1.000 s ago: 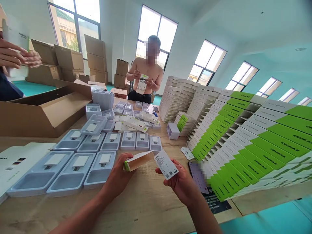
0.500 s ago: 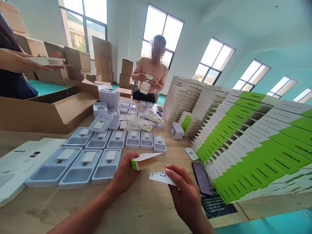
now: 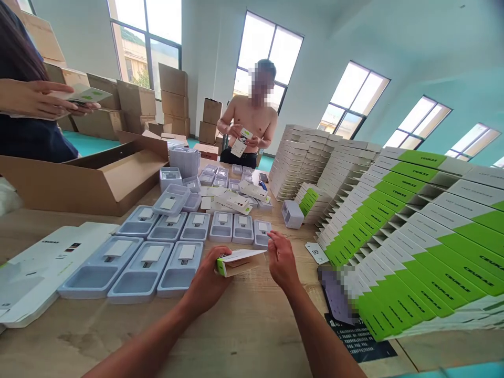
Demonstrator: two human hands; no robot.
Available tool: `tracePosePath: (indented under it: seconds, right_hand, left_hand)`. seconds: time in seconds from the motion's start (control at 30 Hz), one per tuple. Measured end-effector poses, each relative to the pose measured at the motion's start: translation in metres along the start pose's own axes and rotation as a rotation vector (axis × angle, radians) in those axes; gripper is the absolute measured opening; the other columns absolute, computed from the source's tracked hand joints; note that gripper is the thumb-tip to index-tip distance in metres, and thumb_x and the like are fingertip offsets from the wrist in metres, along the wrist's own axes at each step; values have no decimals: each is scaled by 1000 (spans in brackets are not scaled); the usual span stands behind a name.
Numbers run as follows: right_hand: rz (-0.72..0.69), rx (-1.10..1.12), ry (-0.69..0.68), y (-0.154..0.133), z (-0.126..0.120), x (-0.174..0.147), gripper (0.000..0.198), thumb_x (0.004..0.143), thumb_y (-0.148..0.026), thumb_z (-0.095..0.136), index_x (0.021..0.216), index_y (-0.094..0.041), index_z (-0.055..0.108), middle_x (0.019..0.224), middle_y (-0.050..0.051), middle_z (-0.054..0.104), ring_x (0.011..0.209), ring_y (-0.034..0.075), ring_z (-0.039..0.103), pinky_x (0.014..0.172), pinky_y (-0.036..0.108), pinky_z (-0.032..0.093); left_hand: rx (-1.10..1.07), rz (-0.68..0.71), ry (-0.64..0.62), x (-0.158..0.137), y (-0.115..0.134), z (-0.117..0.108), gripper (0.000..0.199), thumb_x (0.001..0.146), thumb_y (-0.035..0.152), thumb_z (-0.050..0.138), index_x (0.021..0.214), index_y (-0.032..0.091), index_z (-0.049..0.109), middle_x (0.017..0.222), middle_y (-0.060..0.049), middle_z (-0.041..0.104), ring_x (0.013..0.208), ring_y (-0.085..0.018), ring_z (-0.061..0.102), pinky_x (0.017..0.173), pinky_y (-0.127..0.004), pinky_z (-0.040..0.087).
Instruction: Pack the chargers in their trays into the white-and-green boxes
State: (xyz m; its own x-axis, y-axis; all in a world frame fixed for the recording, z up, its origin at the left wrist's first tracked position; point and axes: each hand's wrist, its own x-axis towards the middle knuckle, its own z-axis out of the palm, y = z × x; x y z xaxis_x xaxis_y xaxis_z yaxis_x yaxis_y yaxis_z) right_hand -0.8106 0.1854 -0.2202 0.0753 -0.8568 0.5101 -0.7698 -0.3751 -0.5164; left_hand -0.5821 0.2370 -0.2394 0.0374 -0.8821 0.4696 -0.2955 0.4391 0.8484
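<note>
The table is carrying nearly everything; on its right, tall stacks of green-white boxes are standing, w/ their ends looking closed, so I am judging this portion as done, though contents are not showing; on the left, a brown carton is lying w/ flaps spread; near it, flat white packaging is resting; in the centre, plastic trays are standing in approx. two rows, the nearest ones holding a white adapter each; these are sitting outside any box, thus I am counting them as not yet done; the person's left hand is pinching one box by its green end, above the table, just before the trays; its other end is gaping, i.e. closing is remaining; the right hand is hovering beside that end, its grip being loosely parted, w/ no thing showing in it; by the stacks, a phone and, smallest, a card are lying.
</note>
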Motion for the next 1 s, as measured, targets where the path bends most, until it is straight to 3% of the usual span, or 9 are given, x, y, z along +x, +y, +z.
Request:
tracePosePath:
  seconds: [0.13, 0.23, 0.37, 0.47, 0.53, 0.6, 0.67, 0.87, 1.0]
  right_hand:
    - [132, -109, -159, 27, 28, 15, 25, 81, -36, 78, 95, -15, 73, 146, 23, 57, 141, 43, 46, 116, 58, 38]
    - [193, -147, -217, 33, 17, -6, 17, 80, -28, 75, 83, -14, 66, 146, 31, 53, 133, 44, 54, 111, 58, 43]
    - [184, -107, -299, 18, -48, -61, 17, 80, -28, 71, 77, -21, 57, 143, 20, 60, 132, 35, 58, 110, 47, 47]
    - [147, 71, -488, -14, -115, -95, 18, 77, -29, 73, 85, -23, 57, 149, 12, 58, 139, 31, 54, 107, 40, 49]
    - [145, 171, -533, -40, -148, -105, 20, 75, -26, 73, 90, -24, 59, 152, 11, 56, 140, 30, 54, 105, 37, 49]
    - [134, 176, -518, -62, -164, -104, 20, 75, -25, 72, 90, -25, 59, 153, 10, 55, 141, 30, 52, 106, 36, 48]
    - [115, 104, -465, -77, -163, -97, 19, 77, -26, 72, 88, -25, 57, 151, 11, 56, 142, 30, 51, 108, 39, 47]
    - [66, -64, -259, -95, -125, -84, 19, 80, -29, 69, 87, -24, 52, 143, 15, 61, 135, 32, 57, 109, 47, 48]
    - [22, -71, -242, -107, -124, -83, 23, 80, -28, 71, 91, -24, 52, 142, 13, 62, 131, 31, 60, 107, 46, 50]
  left_hand:
    - [-25, 43, 7, 0, 2, -2, 33, 77, 17, 64, 109, 23, 61, 113, -7, 68, 111, -25, 66, 98, -41, 54]
    - [-44, 81, 4, 0, 3, -2, 35, 77, 16, 65, 111, 24, 61, 115, -8, 68, 112, -25, 67, 99, -40, 54]
    - [-55, 118, -10, -2, -2, 0, 41, 76, 14, 68, 116, 24, 62, 122, -10, 67, 118, -26, 65, 102, -42, 54]
    - [-39, 129, -17, -3, -9, 4, 46, 76, 10, 67, 120, 24, 63, 126, -11, 67, 120, -26, 65, 102, -42, 54]
    - [-21, 142, -25, -5, -14, 8, 47, 75, 8, 66, 120, 24, 65, 126, -11, 67, 119, -26, 65, 101, -43, 54]
    - [-3, 162, -35, -7, -16, 13, 44, 75, 9, 68, 116, 24, 67, 124, -11, 68, 117, -27, 65, 100, -43, 54]
    - [15, 187, -37, -11, -17, 17, 40, 75, 9, 69, 113, 24, 69, 122, -10, 68, 115, -27, 66, 100, -44, 54]
    - [72, 237, 11, -16, -20, 16, 45, 75, 7, 64, 116, 25, 69, 121, -9, 67, 114, -27, 64, 101, -46, 53]
    - [98, 260, 37, -13, -21, 6, 45, 74, 8, 65, 116, 24, 68, 122, -10, 66, 115, -28, 63, 103, -49, 51]
